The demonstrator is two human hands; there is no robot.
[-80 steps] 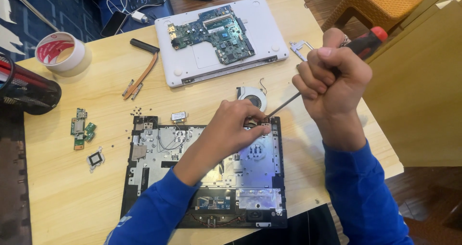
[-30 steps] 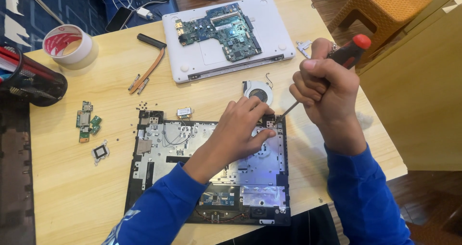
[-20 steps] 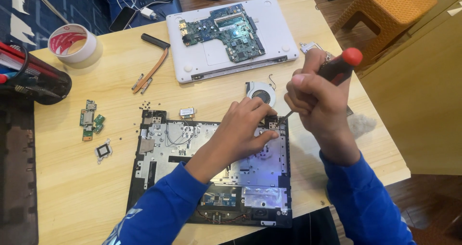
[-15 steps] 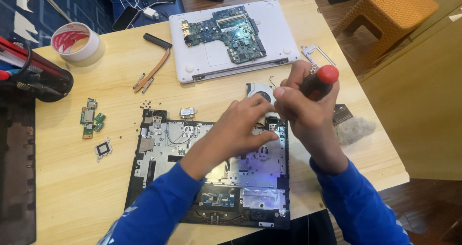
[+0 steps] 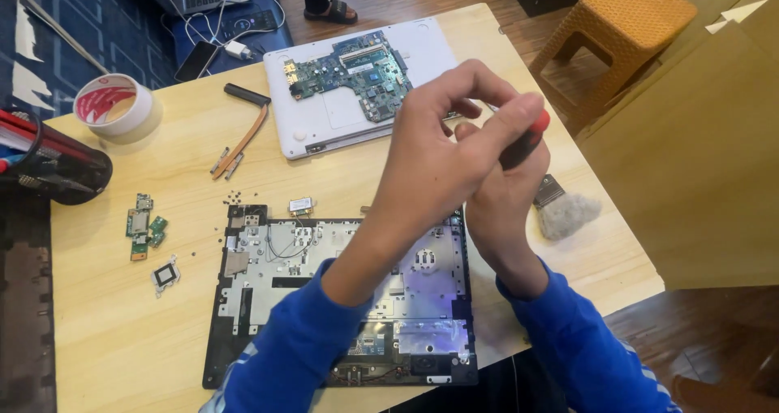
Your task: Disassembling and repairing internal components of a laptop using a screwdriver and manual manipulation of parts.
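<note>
The worktop (image 5: pixel 105 332) is carrying the opened black laptop base (image 5: pixel 268 275) at its near edge, and both hands are now meeting above that base's far right corner. A moment ago the right hand (image 5: pixel 507 194) was off to the right holding the screwdriver (image 5: pixel 526 141); it has been swinging inward, so the tool looks to be standing upright over the corner. The right hand is gripping the red-capped handle. The left hand (image 5: pixel 442 157) is pinching around its top, fingers closed.
</note>
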